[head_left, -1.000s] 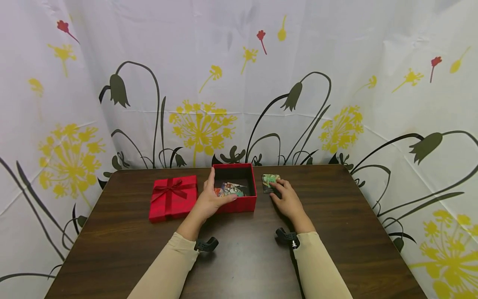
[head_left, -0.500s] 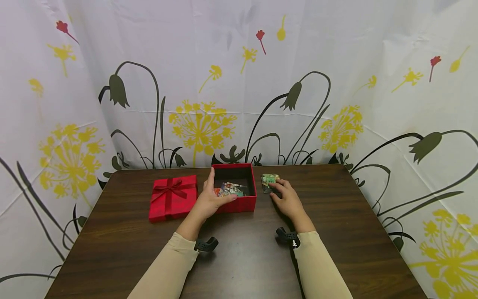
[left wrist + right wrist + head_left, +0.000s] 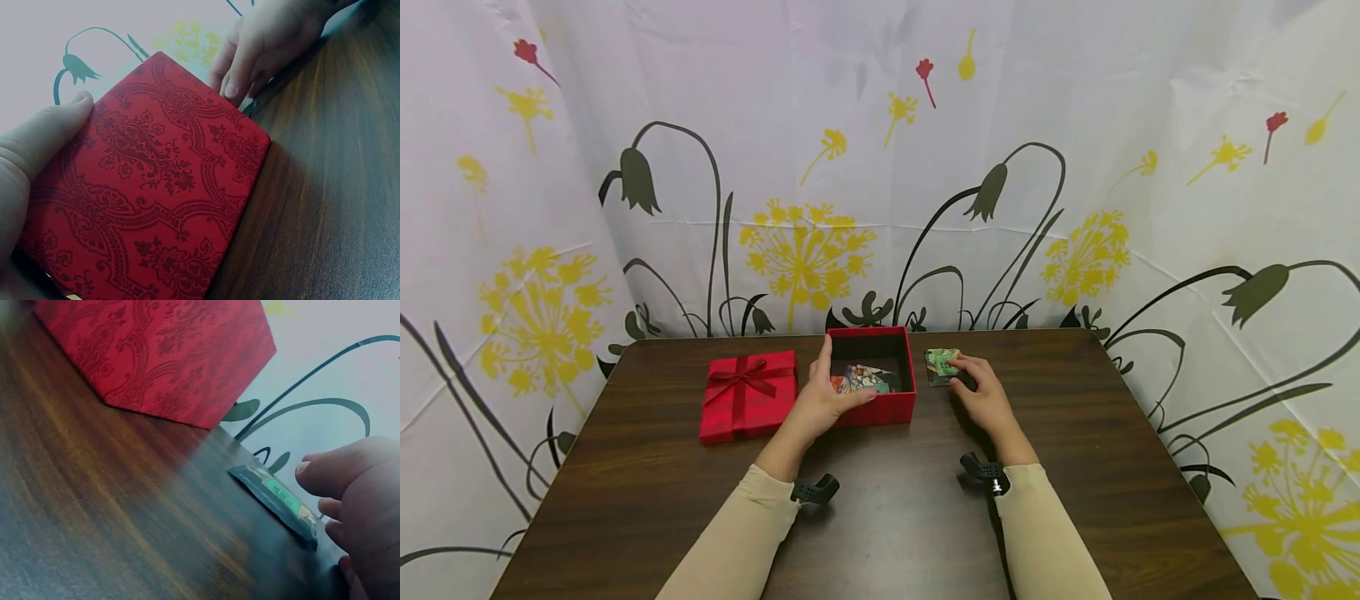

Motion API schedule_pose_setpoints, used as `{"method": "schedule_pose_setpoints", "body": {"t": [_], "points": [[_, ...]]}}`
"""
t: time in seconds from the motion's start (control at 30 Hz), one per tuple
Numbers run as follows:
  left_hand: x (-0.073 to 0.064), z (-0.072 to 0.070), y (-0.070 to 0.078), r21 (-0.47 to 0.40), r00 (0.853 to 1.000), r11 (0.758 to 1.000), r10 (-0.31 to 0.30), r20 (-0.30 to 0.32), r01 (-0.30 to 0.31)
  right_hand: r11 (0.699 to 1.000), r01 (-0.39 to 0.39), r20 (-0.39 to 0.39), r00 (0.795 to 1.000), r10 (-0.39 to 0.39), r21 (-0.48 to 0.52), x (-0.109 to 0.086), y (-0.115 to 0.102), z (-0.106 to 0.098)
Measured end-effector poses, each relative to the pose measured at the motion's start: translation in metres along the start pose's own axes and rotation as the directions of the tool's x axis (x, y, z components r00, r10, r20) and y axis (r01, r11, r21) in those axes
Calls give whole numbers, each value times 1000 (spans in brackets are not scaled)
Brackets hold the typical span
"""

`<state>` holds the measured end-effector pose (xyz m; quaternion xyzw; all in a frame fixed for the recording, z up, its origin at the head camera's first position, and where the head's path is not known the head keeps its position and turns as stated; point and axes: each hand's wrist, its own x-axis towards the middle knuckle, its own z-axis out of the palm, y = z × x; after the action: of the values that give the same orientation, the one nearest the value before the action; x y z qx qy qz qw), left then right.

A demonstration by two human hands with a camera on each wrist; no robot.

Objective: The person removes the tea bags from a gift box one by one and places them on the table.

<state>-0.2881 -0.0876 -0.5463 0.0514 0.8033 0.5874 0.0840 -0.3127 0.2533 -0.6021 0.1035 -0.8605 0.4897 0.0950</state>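
Note:
In the head view, a red gift box (image 3: 880,409) stands open-topped near the table's far edge. My left hand (image 3: 820,402) grips its near left corner, thumb over the front rim and fingers along the left side. Inside lie several colourful flat packets (image 3: 859,379). To the right of the box is a small flat packet (image 3: 939,363) with a green label, lying on the tabletop. My right hand (image 3: 987,401) is at this packet's right side with relaxed fingers. The right wrist view shows the thumb apart from the packet (image 3: 278,497).
The matching red lid (image 3: 748,400), tied with a ribbon bow, lies left of the box. All of it is on a dark wooden table (image 3: 880,517). Behind the far edge hangs a white curtain (image 3: 880,125) printed with flowers.
My right hand has shifted slightly to the right, uncovering more of the small packet. The left hand, the box and the lid stay where they were.

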Motion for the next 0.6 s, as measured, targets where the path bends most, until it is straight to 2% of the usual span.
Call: {"method": "schedule_pose_setpoints", "body": {"t": [0.2, 0.3, 0.43, 0.5, 0.53, 0.57, 0.6], "points": [[2, 0, -2, 0, 1000, 1000, 3, 7, -3, 992, 5, -83, 997, 5, 130, -2, 0, -1], [3, 0, -3, 2, 1000, 1000, 4, 11, -4, 973, 15, -122, 992, 13, 232, -3, -4, -1], [2, 0, -2, 4, 1000, 1000, -1, 7, 1, 936, 39, -123, 992, 5, 349, -2, -20, 0], [1, 0, -1, 2, 1000, 1000, -3, 5, 3, 902, 43, -118, 993, 8, 429, -1, -31, 1], [1, 0, -1, 2, 1000, 1000, -6, 5, 6, 873, 40, -110, 994, 15, 486, 0, -37, 1], [1, 0, -1, 2, 1000, 1000, -8, 5, 8, 833, 36, -99, 995, 22, 551, 1, -43, 1], [2, 0, -1, 7, 1000, 1000, -10, 5, 10, 780, 27, -81, 996, 31, 625, 1, -48, 1]]}}
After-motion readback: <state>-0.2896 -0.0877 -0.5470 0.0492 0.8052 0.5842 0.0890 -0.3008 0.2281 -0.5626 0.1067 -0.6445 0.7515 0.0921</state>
